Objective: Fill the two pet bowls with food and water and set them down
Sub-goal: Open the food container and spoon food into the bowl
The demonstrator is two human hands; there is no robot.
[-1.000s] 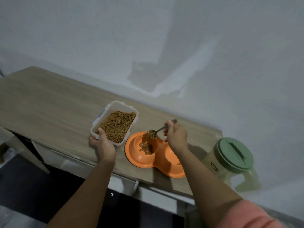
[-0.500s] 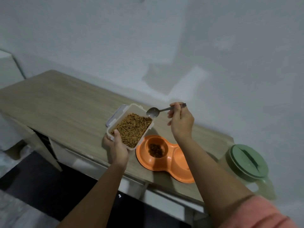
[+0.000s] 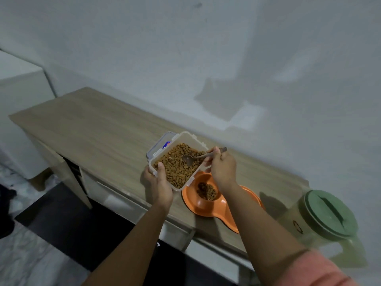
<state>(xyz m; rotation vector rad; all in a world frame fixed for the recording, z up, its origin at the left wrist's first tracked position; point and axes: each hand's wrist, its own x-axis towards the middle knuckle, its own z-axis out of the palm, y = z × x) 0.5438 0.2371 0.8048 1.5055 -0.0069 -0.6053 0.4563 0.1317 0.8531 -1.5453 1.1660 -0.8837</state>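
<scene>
One wooden counter (image 3: 86, 129) is set against a white wall (image 3: 226, 48). At its right end one jug (image 3: 321, 221) with a green lid is seen, its round mark too blurred to be read. One orange double bowl (image 3: 208, 207) lies near the front edge; kibble fills only its left well, the right well being hidden by the forearm. One kibble tub (image 3: 177, 162), its blue label unreadable, is gripped by the left hand (image 3: 159, 186) above the counter. One spoon (image 3: 198, 157) is pinched by the right hand (image 3: 222, 168), its bowl in the kibble.
</scene>
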